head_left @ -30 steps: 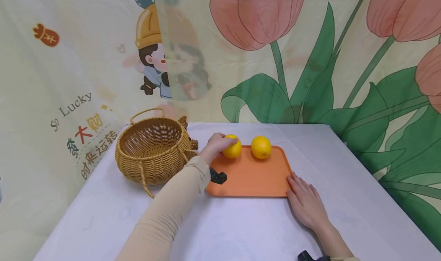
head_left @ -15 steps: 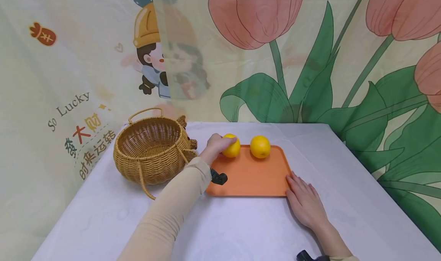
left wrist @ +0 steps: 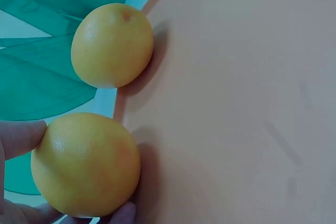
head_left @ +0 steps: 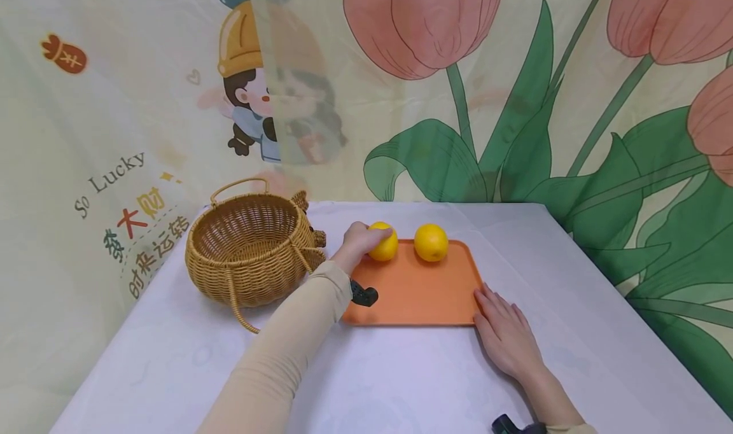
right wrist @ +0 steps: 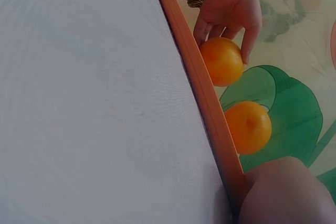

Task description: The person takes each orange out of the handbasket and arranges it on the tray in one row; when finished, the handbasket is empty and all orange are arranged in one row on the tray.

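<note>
An orange [head_left: 383, 242] sits at the far left part of the orange-coloured tray [head_left: 418, 294]. My left hand [head_left: 357, 240] grips it from the left; in the left wrist view the thumb [left wrist: 23, 137] is on one side and fingertips curl under the other. A second orange [head_left: 431, 242] rests to its right at the tray's far edge, apart from the hand. My right hand [head_left: 508, 332] rests against the tray's right rim near the front corner, fingers fairly straight. The right wrist view shows both oranges beyond the tray's orange rim [right wrist: 194, 72].
A woven wicker basket [head_left: 246, 256] with a raised handle and an animal-like snout stands left of the tray, close to the left forearm. White cloth [head_left: 401, 383] covers the table. A printed curtain [head_left: 321, 186] hangs behind.
</note>
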The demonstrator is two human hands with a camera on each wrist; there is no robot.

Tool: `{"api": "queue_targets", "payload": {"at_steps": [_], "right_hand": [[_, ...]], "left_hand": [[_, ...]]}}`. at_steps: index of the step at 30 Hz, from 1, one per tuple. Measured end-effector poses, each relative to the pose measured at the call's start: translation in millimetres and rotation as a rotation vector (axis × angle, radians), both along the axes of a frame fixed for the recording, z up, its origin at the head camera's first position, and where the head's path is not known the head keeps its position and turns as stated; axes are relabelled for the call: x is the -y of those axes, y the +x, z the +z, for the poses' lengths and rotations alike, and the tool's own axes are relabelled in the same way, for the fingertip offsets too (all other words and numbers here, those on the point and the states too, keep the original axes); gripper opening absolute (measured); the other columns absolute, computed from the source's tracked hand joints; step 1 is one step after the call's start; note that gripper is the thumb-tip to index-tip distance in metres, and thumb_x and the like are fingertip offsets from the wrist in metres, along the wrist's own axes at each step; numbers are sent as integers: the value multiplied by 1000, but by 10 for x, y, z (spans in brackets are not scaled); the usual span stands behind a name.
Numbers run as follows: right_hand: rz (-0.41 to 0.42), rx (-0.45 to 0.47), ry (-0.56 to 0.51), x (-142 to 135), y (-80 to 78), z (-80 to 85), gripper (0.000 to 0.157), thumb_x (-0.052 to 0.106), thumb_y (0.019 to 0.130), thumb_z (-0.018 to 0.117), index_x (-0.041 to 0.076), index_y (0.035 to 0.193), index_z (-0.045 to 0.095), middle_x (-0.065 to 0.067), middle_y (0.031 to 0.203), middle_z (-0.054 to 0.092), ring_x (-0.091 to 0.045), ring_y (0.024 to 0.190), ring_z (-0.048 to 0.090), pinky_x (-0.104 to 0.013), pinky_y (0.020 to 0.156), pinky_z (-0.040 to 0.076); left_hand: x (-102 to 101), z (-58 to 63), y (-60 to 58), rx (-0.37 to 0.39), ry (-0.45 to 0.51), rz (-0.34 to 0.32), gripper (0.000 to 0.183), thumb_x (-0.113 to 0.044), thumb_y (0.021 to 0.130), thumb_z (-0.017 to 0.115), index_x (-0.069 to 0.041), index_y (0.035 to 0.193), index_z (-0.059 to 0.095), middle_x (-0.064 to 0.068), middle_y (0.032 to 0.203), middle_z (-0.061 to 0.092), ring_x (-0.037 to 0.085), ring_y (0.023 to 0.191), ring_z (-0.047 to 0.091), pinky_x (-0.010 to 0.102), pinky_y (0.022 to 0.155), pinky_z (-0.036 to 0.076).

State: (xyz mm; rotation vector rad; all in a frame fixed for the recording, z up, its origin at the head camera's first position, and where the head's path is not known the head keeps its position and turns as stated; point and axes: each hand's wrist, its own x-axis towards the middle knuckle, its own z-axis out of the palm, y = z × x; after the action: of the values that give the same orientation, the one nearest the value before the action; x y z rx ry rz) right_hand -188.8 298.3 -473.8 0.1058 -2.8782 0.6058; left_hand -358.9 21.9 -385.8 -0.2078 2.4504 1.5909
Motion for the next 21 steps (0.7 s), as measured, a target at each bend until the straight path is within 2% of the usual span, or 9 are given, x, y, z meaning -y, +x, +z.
{"api": "queue_targets", "payload": {"at_steps": [21], "right_hand": [[7, -1, 8, -7, 3, 4, 58, 33, 109, 44, 1, 156, 39, -18, 164, 29, -44, 149, 25, -65, 118, 12]], "left_hand": [[-14, 4, -9, 13, -8, 8, 72, -43, 91, 76, 4, 139, 49, 17, 123, 56, 29, 105, 56, 42, 92, 54]]}}
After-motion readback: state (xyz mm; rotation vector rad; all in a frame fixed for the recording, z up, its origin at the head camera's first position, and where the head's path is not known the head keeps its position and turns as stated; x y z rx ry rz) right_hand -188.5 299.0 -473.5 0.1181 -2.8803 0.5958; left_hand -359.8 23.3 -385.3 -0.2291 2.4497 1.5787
